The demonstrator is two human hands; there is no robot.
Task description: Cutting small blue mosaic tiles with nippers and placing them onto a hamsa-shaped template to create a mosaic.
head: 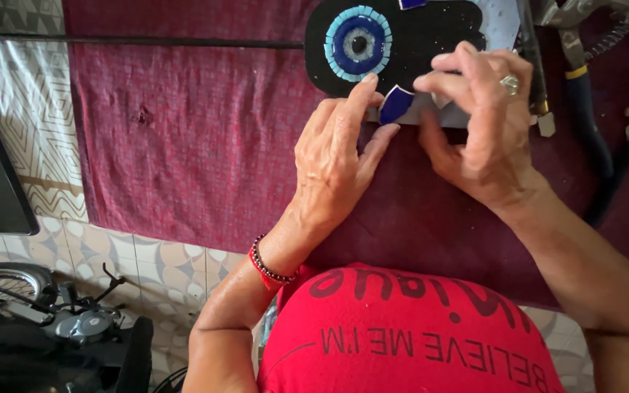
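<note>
So the dark blue glass shard is pinched from both sides at upper centre of the frame: the left hand has its index fingertip pressed on the shard's upper left edge with the thumb tucked under the lower edge, and the right hand has its fingertips bunched together on the pale piece just right of it. Fingers on both hands are closed in tight, not spread.

Judging by that, the shard is being seated on the black mosaic board, just below the round blue eye pattern ringed in light blue tiles. To get it right, light even pressure is probably best, with the piece nudged by its edges so the curve follows the ring and the gap stays even. Sharp edges are a risk, so pads should be kept flat rather than dragged.

Further out, the board is laid on a maroon cloth, with blue-handled pliers at upper right. A patterned tile floor is seen below, and a bicycle sits at lower left.
</note>
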